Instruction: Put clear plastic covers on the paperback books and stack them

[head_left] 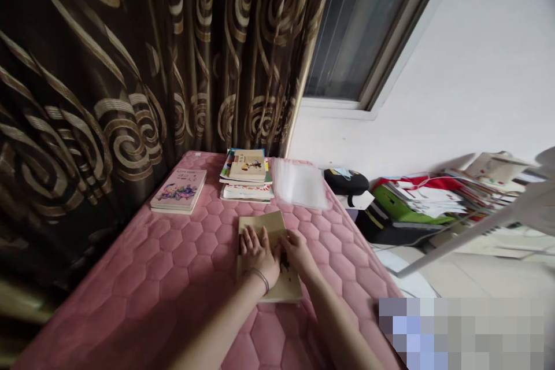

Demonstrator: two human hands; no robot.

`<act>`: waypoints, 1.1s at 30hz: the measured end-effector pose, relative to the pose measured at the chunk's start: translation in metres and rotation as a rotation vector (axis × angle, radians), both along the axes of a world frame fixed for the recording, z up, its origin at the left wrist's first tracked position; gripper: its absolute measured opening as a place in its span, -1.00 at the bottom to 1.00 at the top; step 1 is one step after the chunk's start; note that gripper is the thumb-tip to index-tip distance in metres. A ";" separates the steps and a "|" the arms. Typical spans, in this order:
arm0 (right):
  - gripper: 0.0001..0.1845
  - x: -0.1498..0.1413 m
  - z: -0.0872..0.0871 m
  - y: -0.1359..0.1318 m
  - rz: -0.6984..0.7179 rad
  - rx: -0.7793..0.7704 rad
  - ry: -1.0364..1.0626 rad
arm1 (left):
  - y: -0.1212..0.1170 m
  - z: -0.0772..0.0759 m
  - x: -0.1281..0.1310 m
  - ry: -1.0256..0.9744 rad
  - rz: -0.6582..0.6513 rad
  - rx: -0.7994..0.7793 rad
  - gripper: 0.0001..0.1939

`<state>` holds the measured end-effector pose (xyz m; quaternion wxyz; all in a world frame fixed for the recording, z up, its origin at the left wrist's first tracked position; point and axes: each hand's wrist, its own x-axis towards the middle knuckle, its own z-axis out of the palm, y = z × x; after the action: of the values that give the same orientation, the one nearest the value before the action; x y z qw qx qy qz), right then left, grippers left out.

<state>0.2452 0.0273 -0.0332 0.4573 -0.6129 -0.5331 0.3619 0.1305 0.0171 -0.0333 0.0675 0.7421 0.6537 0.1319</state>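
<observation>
A tan book lies flat on the pink quilted surface in front of me. My left hand, with a bracelet at the wrist, rests flat on the cover, fingers stretched out. My right hand lies on the same book just to the right, its fingers bent down against the cover near a dark mark. Neither hand lifts the book.
Behind the tan book stands a stack of books, a single pink-covered book to its left and a pile of clear plastic sleeves to its right. A patterned dark curtain hangs behind. Cluttered papers and folders lie right.
</observation>
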 end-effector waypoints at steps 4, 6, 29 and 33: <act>-0.54 0.000 -0.003 -0.001 -0.062 0.027 -0.396 | 0.001 -0.010 0.003 0.049 0.005 0.022 -0.33; -0.56 0.000 -0.001 -0.004 -0.032 -0.017 -0.566 | 0.000 -0.010 0.005 0.060 0.005 0.010 -0.33; -0.54 -0.013 0.004 -0.011 0.022 -0.172 -0.878 | 0.047 -0.003 -0.026 0.073 -0.280 -0.003 -0.40; -0.55 -0.018 0.007 -0.010 0.013 -0.164 -0.857 | 0.061 0.003 -0.071 0.116 -0.181 -0.073 -0.41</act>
<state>0.2272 0.0170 -0.0263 0.1423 -0.7385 -0.6482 0.1188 0.0596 0.0783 -0.0303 0.0684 0.8015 0.5912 0.0582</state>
